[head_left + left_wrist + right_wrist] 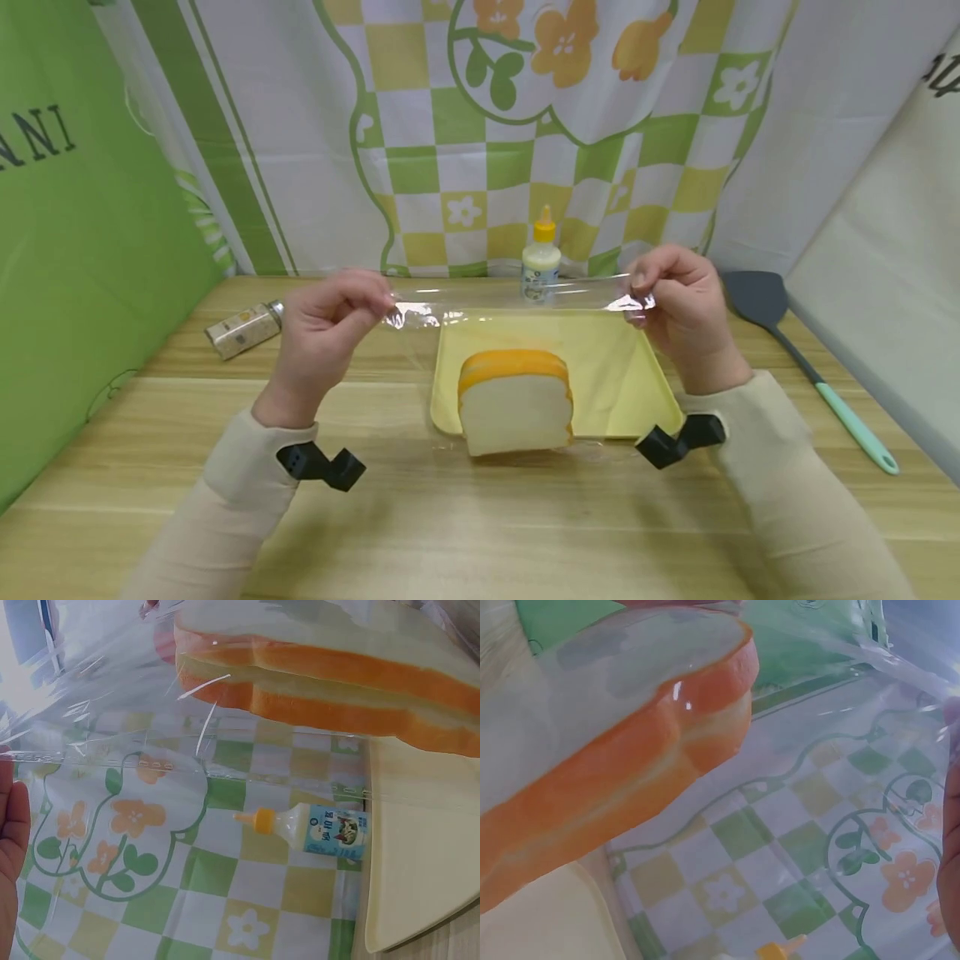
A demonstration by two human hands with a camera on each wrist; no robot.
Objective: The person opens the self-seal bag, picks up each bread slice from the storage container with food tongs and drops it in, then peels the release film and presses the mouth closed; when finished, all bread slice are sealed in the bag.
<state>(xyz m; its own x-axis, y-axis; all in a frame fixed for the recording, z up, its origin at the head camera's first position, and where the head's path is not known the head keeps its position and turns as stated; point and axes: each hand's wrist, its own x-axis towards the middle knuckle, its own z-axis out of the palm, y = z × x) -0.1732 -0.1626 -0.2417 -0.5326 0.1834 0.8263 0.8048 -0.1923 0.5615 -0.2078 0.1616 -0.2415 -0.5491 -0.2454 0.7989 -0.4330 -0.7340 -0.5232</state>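
Note:
Both hands hold a clear plastic bag (517, 293) by its top edge, stretched level between them. My left hand (322, 333) pinches the left corner between thumb and fingers; my right hand (682, 317) pinches the right corner. Sliced bread (516, 412), white with an orange-brown crust, shows through the plastic and seems to be inside the bag's lower part. It overlaps the front edge of a yellow tray (622, 358) in the head view. Up close in both wrist views, glossy film covers the bread (337, 697), its slices lying against each other.
Behind the tray stands a squeeze bottle (541, 262) with a yellow nozzle. A shaker jar (243, 331) lies on its side at the left. A dark spatula (806, 358) with a mint handle lies at the right. A checkered curtain (465, 175) hangs along the table's back.

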